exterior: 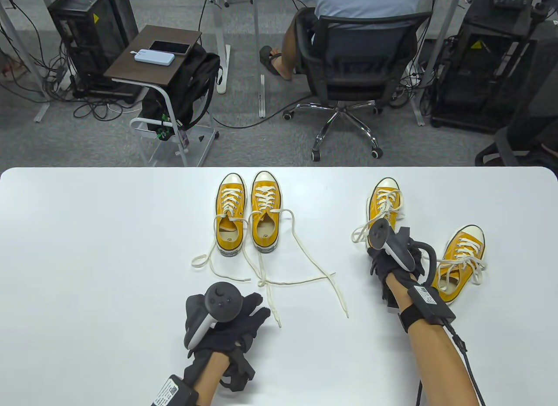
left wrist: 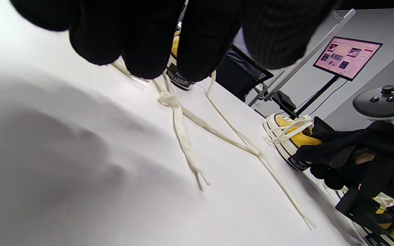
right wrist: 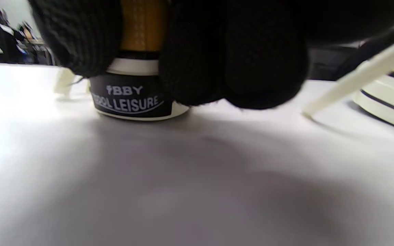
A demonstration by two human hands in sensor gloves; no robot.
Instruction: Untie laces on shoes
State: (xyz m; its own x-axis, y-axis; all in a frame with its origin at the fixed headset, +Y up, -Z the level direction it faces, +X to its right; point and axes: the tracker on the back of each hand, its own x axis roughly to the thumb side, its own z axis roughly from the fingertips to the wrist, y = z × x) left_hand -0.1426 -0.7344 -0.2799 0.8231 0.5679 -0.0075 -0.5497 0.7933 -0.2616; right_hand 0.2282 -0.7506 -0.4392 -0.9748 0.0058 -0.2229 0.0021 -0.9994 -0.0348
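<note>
Nearest me, my left hand (exterior: 226, 312) rests on the table (exterior: 87, 249), fingers loosely spread, holding nothing. Just beyond it trail the loose laces (exterior: 301, 266) of the 2 middle shoes (exterior: 248, 218), already undone. My right hand (exterior: 392, 253) curls around the heel of a third shoe (exterior: 386, 203), probably steadying it; its bow remains tied.
</note>
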